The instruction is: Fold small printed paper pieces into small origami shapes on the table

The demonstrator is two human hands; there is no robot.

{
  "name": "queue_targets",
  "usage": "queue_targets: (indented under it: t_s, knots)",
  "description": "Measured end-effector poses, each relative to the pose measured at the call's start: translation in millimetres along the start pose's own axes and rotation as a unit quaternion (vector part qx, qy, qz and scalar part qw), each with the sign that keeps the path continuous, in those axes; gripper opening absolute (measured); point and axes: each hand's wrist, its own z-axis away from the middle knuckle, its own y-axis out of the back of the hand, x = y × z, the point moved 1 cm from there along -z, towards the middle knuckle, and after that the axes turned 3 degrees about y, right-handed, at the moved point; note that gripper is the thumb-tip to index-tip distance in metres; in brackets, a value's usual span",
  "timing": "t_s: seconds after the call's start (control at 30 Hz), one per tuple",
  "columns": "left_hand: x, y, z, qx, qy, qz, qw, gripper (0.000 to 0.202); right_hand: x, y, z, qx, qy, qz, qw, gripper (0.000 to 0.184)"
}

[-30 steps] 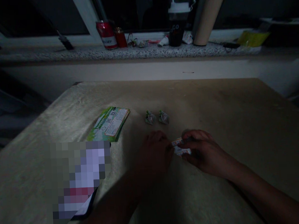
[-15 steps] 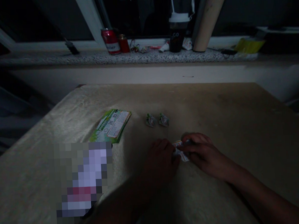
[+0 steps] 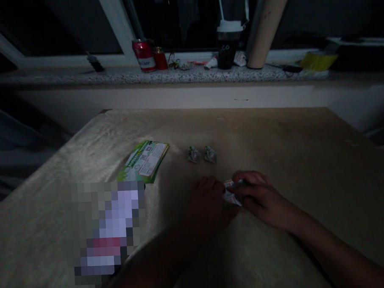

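Note:
A small printed paper (image 3: 231, 196), partly folded by the look of it, lies on the tabletop between my hands. My left hand (image 3: 210, 204) is curled over its left side, with the thumb stretched along the near edge. From the right, my right hand (image 3: 259, 194) presses and grips the paper with bent fingers, which cover much of it. Beyond the hands sit two small folded paper pieces (image 3: 193, 154) with green and white print, side by side. To the left is a stack of green and white printed leaflets (image 3: 148, 160).
A bright pixelated object (image 3: 115, 223) lies at the near left of the table (image 3: 290, 148). On the granite windowsill (image 3: 182, 76) stand a red can (image 3: 144, 57), a small red jar (image 3: 160, 59), a dark lidded cup (image 3: 227, 49) and a cardboard tube (image 3: 266, 34).
My left thumb has slid to the right along the paper's near edge. My right hand has hardly moved. The view has shifted slightly.

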Motion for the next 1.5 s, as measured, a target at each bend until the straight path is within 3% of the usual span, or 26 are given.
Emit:
queue_targets:
  t_s: [0.5, 0.9, 1.2, 1.4, 1.5]
  knots:
    - [-2, 7.7, -7, -0.056, 0.053, 0.036, 0.996, 0.033, -2, -1, 1, 0.009, 0.002, -0.004, 1.0, 0.046]
    - [2, 10.0, -6, -0.035, 0.044, 0.021, 0.998, 0.027, 1, -3, 3, 0.002, 0.011, 0.006, 1.0, 0.035]
    - [4, 8.1, -6, -0.022, 0.038, -0.009, 0.999, 0.031, 0, -3, 3, 0.006, 0.012, 0.014, 1.0, 0.048]
    - [2, 8.1, -5, -0.037, 0.029, 0.002, 0.999, 0.051, 1, -4, 3, 0.012, 0.012, 0.016, 1.0, 0.046]
    - [-2, 10.3, -5, -0.042, 0.037, 0.028, 0.998, 0.035, 1, -4, 2, 0.015, 0.015, 0.017, 1.0, 0.047]
